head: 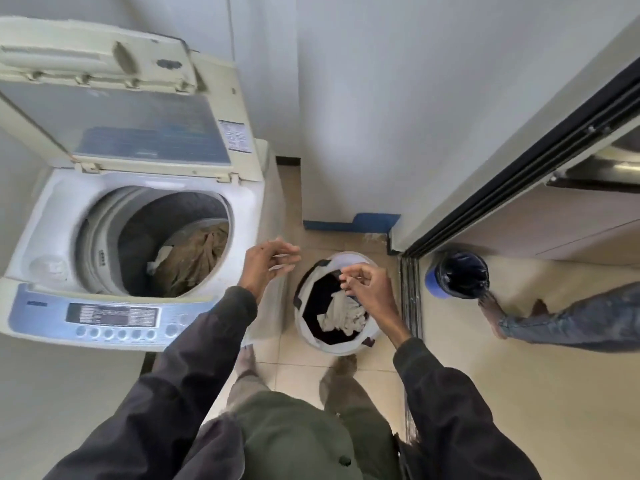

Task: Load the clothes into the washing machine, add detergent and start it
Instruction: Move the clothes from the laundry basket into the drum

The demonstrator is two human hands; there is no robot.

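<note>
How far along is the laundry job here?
Partly loaded: the washing machine has its lid up and brown clothes in the drum. In hand: the right hand is over the basket by a pale cloth; whether it grips is unclear. The left hand is empty. Left: emptying the basket, detergent (not in view), then the control panel.

One washer (247, 209), one raised lid (145, 133). In one drum (104, 237), two pieces: one brown garment (197, 261), one white scrap (159, 258). One basket (346, 259), holding one pale cloth (343, 313) on one dark cloth (318, 299). Two hands: left hand (266, 268), right hand (370, 289). Two feet: left foot (246, 358), right foot (343, 367). One blue bin (431, 282). One leg in jeans (571, 323) at right, with one bare foot (491, 308).
</note>
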